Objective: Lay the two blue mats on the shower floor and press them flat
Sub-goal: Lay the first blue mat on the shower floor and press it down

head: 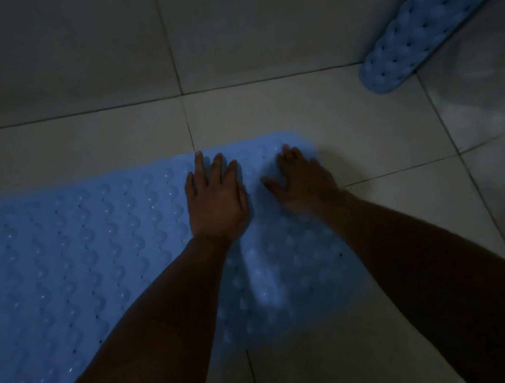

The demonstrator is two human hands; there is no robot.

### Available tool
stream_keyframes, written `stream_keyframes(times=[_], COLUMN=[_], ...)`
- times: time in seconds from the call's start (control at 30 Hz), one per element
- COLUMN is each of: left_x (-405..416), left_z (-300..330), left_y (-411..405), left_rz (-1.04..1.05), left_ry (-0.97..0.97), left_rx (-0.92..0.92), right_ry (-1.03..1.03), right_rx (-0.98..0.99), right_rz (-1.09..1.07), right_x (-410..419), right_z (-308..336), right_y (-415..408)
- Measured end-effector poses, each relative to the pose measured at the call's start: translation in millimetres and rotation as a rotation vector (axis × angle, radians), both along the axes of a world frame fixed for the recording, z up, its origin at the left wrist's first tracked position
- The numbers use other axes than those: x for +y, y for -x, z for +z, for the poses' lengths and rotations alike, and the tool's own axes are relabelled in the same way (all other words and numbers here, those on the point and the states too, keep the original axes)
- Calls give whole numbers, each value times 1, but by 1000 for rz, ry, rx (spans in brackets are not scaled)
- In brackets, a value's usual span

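A light blue mat (78,260) with rows of round bumps and small holes lies spread on the tiled floor, running from the left edge to the middle. My left hand (216,202) rests palm down on its far right part, fingers apart. My right hand (302,182) lies flat beside it near the mat's right corner, slightly blurred. A second blue mat (424,20) stands on edge at the top right, leaning along the wall with its lower end on the floor.
Pale floor tiles (365,133) with dark grout lines surround the mat. A tiled wall (53,56) rises at the back. The scene is dim.
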State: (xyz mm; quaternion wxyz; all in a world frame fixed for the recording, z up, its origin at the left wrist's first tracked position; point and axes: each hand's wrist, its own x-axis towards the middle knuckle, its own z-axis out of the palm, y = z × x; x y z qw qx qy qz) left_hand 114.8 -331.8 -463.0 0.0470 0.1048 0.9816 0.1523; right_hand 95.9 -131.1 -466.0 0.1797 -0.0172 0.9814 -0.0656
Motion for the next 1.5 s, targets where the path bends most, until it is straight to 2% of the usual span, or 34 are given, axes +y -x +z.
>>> stream_keyframes(times=[0.07,0.17,0.4,0.57,0.73,0.9,1.07,1.17,1.27,1.37,1.5], left_x=[-5,-13,-20,-21,-32,-37,-17,2,9,10,9], left_z=[6,10,-1,-14,-26,-18,-15,-26,-39,-43,-44], left_y=[-3,-9,-15,-19,-20,-23,-26,-35,-45,-45,-46], left_rz=[25,40,41,30,9,48,-60,-119,-89,-91,-92], left_ry=[3,13,17,18,101,74,38,49,140,139,127], left_rx=[-25,-25,7,22,30,26,-8,-68,-11,4,-9], right_ry=[-27,44,92,123,34,131,269,246,235,245,262], right_rx=[-30,77,148,294,177,-23,206,435,443,530,508], right_rz=[25,74,134,131,118,116,-76,-45,-13,-2,-31], right_x=[-6,-22,-52,-51,-58,-47,-40,-31,-21,-9,-10], right_z=[19,21,-27,-42,-37,-12,16,6,0,-2,-7], right_y=[12,-3,-51,-61,-60,-40,-11,0,4,7,1])
